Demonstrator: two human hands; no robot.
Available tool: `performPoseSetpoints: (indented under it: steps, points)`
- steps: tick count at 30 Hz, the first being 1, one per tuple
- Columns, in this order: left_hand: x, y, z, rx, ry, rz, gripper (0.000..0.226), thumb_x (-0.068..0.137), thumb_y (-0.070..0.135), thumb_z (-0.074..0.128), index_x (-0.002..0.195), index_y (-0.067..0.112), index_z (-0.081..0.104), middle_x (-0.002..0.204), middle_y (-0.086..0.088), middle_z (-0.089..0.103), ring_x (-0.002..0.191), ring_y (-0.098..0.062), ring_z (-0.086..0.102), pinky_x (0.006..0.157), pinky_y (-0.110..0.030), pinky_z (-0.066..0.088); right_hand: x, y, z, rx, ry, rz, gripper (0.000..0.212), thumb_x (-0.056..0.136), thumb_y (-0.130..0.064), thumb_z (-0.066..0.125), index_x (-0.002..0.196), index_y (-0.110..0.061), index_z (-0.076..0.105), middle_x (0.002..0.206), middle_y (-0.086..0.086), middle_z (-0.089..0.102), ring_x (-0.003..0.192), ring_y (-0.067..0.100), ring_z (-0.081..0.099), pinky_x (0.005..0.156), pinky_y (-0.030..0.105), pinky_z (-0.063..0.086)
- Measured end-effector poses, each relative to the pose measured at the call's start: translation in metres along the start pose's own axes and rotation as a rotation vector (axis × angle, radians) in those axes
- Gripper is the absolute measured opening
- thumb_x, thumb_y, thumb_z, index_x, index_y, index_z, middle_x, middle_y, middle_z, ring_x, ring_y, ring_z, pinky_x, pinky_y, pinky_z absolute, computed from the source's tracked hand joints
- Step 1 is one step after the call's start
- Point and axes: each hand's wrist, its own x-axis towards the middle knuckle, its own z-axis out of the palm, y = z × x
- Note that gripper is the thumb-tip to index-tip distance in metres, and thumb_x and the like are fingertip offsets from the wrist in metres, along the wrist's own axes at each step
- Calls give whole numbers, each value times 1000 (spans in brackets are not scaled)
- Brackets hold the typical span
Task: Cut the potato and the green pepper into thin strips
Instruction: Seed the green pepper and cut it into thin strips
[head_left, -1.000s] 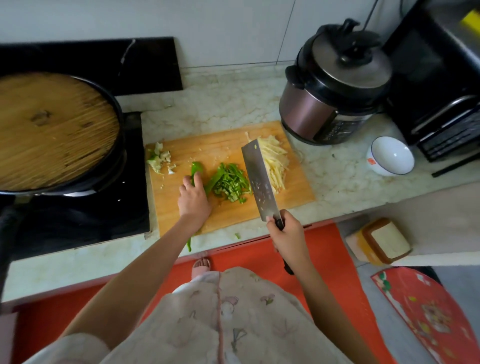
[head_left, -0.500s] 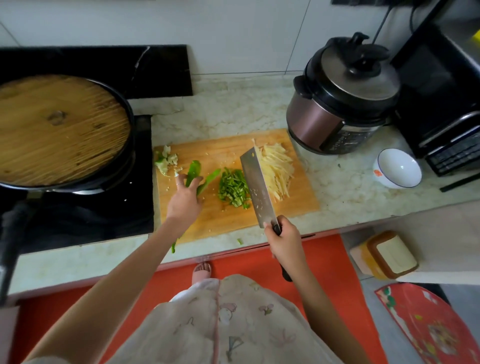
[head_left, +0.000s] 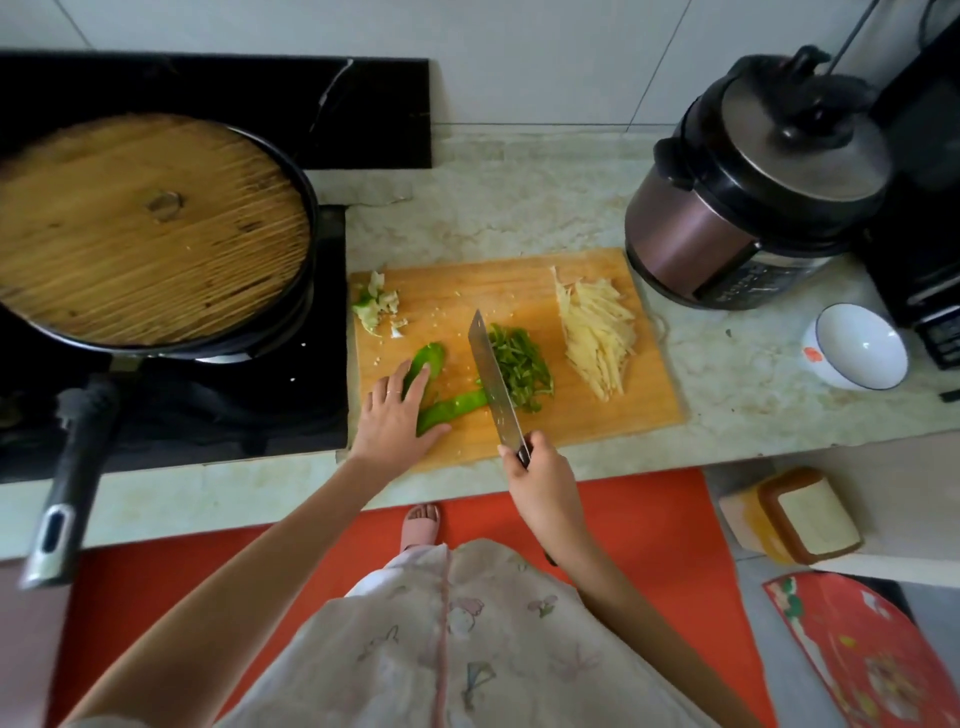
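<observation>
Cleaver (head_left: 491, 379), shifted left off the potato strips (head_left: 597, 332) by the board's (head_left: 519, 275) right edge, is meeting the green pepper (head_left: 434, 358) mid-board; right hand (head_left: 537, 470) is gripping it, left hand (head_left: 397, 418), laid flat, is pressing the pepper.

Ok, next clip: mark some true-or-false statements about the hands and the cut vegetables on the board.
1. The right hand grips the steel cleaver. True.
2. The pale potato strips lie on the wooden cutting board, right of the cut green pepper strips. True.
3. The left hand holds a potato. False: the left hand rests straight fingers on an uncut green pepper piece.
4. The potato strips are in the bowl. False: the white ceramic bowl on the marble counter shows no strips.
</observation>
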Motion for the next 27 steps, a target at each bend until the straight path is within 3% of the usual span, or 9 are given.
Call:
performPoseSetpoints:
  steps: [2,5,10,13,18,22,24,27]
  points:
    - [1,-1,1,11,47,48,80,82,54,65,148,21,34,154,-15,26,132,-41,33,106,-53,32,-5,0,5,-6,27,-3,25,96,-35,50,92,-12,44,71,1,56,69,26,57,50,32,31]
    - [4,-1,4,20,95,119,51,75,38,76,119,18,62,142,-20,42,121,-46,45,94,-56,41,-10,3,5,36,90,-29,25,95,-33,53,86,-13,41,59,-4,48,53,18,48,42,22,27]
    - [6,-2,4,-50,116,65,35,69,24,76,97,9,63,135,-20,48,116,-42,49,92,-52,42,-3,2,2,91,139,6,25,95,-30,55,83,-11,43,56,-5,47,49,7,44,43,22,30]
    - [4,-6,7,-75,168,-12,39,70,21,78,100,5,60,134,-22,48,113,-43,51,87,-53,45,-2,3,2,65,114,7,24,95,-31,54,87,-11,43,58,-5,47,50,7,44,42,22,30]
    - [9,0,4,-61,142,-40,68,83,29,72,140,6,43,141,-20,45,120,-42,47,94,-52,41,-6,-3,7,50,57,-47,30,96,-35,50,109,-7,52,58,-9,45,53,8,48,45,21,32]
    - [12,-3,7,-52,119,5,69,83,37,71,138,4,46,135,-17,50,112,-40,51,89,-51,45,-3,-18,20,51,6,-14,35,99,-37,43,117,-9,52,71,-1,57,80,28,62,55,30,26]
    - [14,-5,8,-84,136,55,67,83,41,70,135,5,49,132,-14,53,110,-37,52,87,-49,47,1,-26,26,61,-22,-5,39,100,-37,42,125,-8,49,89,11,65,89,31,62,60,31,30]
    - [15,-5,7,-131,186,110,57,87,32,68,134,5,51,130,-12,56,112,-36,54,89,-47,47,8,-40,29,62,-72,11,42,100,-34,41,135,-10,44,104,14,66,98,31,61,69,34,40]
